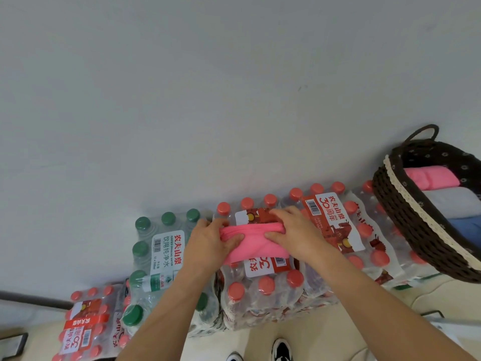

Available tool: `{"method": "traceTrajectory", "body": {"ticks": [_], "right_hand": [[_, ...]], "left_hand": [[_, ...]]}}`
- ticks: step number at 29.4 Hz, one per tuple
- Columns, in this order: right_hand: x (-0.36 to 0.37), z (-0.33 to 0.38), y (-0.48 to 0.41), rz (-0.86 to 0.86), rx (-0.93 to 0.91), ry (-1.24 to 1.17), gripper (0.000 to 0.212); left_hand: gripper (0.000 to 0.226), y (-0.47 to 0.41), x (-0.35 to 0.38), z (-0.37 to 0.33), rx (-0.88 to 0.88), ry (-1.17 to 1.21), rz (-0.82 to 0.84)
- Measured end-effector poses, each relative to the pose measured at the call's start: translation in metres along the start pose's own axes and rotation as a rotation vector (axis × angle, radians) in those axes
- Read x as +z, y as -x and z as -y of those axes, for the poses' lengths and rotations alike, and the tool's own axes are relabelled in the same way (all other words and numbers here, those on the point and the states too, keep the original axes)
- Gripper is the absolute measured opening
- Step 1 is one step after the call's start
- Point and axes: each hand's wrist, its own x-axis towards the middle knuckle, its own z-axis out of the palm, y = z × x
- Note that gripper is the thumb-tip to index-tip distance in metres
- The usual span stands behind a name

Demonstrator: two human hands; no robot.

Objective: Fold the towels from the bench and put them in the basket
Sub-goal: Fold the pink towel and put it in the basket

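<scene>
A pink towel (253, 244) lies partly rolled on top of a shrink-wrapped pack of red-capped water bottles (263, 285). My left hand (208, 241) grips its left end, thumb on top and fingers curled over the far edge. My right hand (294, 230) grips the right end the same way. At the right, a dark woven basket (406, 217) with a cream lace trim sits on the bottle packs. Inside it lie a rolled pink towel (430, 177), a grey towel (453, 203) and a blue towel (466, 230).
A pack of green-capped bottles (158, 246) stands to the left of the towel, and more red-capped packs (335, 225) are to the right. A lower pack (88, 321) sits at bottom left. A plain white wall fills the background. My shoes (282, 349) show on the floor below.
</scene>
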Motion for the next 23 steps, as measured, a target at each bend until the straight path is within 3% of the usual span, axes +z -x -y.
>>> {"method": "traceTrajectory", "body": {"ticks": [2, 7, 9, 12, 14, 19, 23], "right_hand": [[-0.008, -0.001, -0.002, 0.082, -0.036, -0.022, 0.055], [-0.029, 0.002, -0.006, 0.265, -0.116, 0.097, 0.036], [-0.031, 0.006, -0.001, 0.168, -0.177, 0.134, 0.028], [-0.02, 0.007, 0.014, -0.26, -0.396, 0.31, 0.037], [-0.003, -0.002, 0.023, -0.403, -0.488, 0.398, 0.047], [0.042, -0.027, 0.043, -0.47, -0.522, 0.478, 0.05], [0.044, -0.028, 0.054, -0.37, -0.441, 0.455, 0.053]], "left_hand": [[0.044, -0.003, 0.0, 0.002, 0.017, 0.021, 0.042], [0.039, -0.004, -0.008, 0.001, 0.111, 0.014, 0.084], [0.031, 0.002, -0.016, -0.004, 0.221, 0.005, 0.045], [0.022, 0.012, -0.025, -0.008, 0.411, -0.023, -0.176], [0.035, 0.019, -0.018, 0.0, 0.476, -0.076, -0.253], [0.029, 0.041, 0.013, 0.019, 0.518, -0.13, -0.18], [0.03, 0.052, 0.009, 0.013, 0.44, -0.077, -0.096]]}}
